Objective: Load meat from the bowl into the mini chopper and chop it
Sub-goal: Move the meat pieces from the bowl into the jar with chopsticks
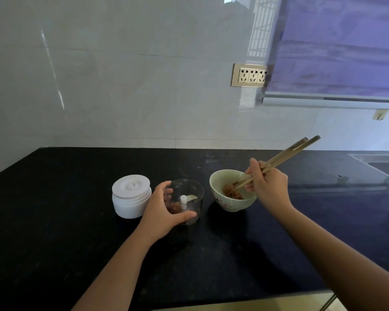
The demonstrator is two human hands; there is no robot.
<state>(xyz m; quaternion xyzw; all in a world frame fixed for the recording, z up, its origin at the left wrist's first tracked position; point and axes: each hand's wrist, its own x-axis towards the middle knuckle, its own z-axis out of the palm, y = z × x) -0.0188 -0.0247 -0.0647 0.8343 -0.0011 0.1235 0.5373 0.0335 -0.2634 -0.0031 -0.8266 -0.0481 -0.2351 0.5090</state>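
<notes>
— Meat (pixel 233 192) first: where is it right now?

— Most of it sits in the green bowl (pixel 220 199) on the counter (pixel 76 221), just right of the mini chopper cup (pixel 189 198). A little, I judge, already lies at the bottom of the cup beside the white blade shaft (pixel 183 201).

— And your hands?

— My left hand (pixel 161 212) wraps the clear cup, thumb in front and fingers behind, a steadying grip. My right hand (pixel 266 187) is closed on the chopsticks (pixel 279 160), their tips down in the meat.

— Have they pinched a piece?

— I cannot tell; the tips are buried.

— How far along, then?

— Loading looks partly done. The rest must cross over, then the white motor lid (pixel 131 196), standing left of the cup, goes on. Chopping is not yet begun.
</notes>
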